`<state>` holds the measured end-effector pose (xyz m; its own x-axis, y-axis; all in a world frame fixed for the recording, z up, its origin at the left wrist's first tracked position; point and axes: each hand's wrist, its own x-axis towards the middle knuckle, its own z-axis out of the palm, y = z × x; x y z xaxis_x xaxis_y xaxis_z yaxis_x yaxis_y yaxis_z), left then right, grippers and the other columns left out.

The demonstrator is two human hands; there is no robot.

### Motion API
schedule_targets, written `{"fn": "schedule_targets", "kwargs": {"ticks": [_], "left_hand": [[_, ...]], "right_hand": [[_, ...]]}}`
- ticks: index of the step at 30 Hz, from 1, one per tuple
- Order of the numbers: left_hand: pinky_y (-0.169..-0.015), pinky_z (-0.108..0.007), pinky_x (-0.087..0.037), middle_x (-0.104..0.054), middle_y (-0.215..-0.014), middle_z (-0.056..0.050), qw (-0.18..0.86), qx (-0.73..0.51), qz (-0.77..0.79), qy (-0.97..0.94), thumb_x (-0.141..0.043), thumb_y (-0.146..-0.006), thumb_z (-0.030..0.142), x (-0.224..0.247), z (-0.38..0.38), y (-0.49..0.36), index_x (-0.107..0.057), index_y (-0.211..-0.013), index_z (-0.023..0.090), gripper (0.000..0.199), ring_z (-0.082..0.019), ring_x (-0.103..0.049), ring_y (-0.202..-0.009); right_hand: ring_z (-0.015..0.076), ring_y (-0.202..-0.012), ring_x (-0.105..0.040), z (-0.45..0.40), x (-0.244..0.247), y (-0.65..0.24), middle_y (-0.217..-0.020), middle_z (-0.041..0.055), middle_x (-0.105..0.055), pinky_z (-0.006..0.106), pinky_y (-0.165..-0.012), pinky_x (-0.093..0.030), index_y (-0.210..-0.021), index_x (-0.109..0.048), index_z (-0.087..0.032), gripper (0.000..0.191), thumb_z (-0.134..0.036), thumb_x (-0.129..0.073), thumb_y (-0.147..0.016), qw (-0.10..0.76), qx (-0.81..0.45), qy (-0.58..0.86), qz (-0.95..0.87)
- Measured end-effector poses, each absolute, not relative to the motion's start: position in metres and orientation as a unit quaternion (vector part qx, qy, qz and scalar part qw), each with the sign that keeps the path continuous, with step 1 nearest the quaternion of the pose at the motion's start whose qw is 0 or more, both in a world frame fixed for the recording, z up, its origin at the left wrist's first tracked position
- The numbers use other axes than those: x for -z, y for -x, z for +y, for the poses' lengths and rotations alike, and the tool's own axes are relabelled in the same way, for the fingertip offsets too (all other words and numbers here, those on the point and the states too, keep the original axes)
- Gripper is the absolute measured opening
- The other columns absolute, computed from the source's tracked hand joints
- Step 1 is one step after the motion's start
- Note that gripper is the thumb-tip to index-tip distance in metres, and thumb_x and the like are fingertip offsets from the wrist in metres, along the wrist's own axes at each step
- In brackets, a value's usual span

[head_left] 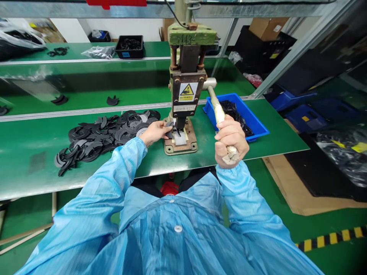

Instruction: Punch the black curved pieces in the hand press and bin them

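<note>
My left hand (156,132) pinches a curved black plastic part (169,131) at the left side of the press's base, its fingertips close to the ram. The part's far end lies by the ram's tip, where the contact is hard to make out. My right hand (231,141) is wrapped round the taped lever (217,105) of the green hand press (186,88), to the right of its body. Under the ram, a light metal plate (180,138) sits on the rusty base (183,149). Beside my left hand spreads a heap of curved black parts (106,131).
A blue bin (259,131) of black pieces stands right of the press, behind my right hand. On the strip behind lie a few loose black parts (112,100). A black tray (129,47) is farther back. A metal frame post (304,47) slants at the right.
</note>
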<state>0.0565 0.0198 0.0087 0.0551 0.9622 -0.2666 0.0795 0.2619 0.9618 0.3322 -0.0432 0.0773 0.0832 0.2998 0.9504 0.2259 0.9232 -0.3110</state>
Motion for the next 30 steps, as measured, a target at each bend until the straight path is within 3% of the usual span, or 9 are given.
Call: {"fn": "schedule_targets", "kwargs": {"ticks": [13,21,30], "left_hand": [[-0.061,-0.022,-0.061,-0.072,-0.075,-0.001,0.526,-0.333,0.572,-0.534,-0.096,-0.080,0.029,-0.006,0.034,-0.048,-0.067,-0.084,0.016,0.032,-0.013,-0.071,-0.066],[-0.055,-0.021,-0.060,-0.060,-0.061,0.004,0.576,-0.290,0.580,-0.498,-0.097,-0.082,0.029,-0.012,0.039,-0.048,-0.058,-0.075,0.017,0.041,-0.011,-0.066,-0.052],[-0.056,-0.022,-0.062,-0.059,-0.058,0.003,0.629,-0.264,0.598,-0.421,-0.092,-0.087,0.022,-0.027,0.035,-0.056,-0.048,-0.072,0.019,0.046,-0.012,-0.069,-0.051]], "right_hand": [[0.0194,-0.097,-0.073,-0.048,-0.078,-0.332,-0.075,-0.0020,-0.063,0.062,-0.113,-0.057,-0.072,-0.055,-0.023,0.035,-0.041,-0.073,-0.097,0.710,-0.039,0.182,-0.679],[0.0204,-0.098,-0.074,-0.048,-0.079,-0.333,-0.075,-0.0016,-0.062,0.063,-0.111,-0.057,-0.074,-0.058,-0.024,0.033,-0.042,-0.072,-0.097,0.708,-0.040,0.183,-0.681],[0.0199,-0.091,-0.074,-0.047,-0.082,-0.327,-0.071,-0.0024,-0.060,0.062,-0.107,-0.061,-0.069,-0.055,-0.024,0.038,-0.044,-0.072,-0.097,0.723,-0.036,0.187,-0.664]]}}
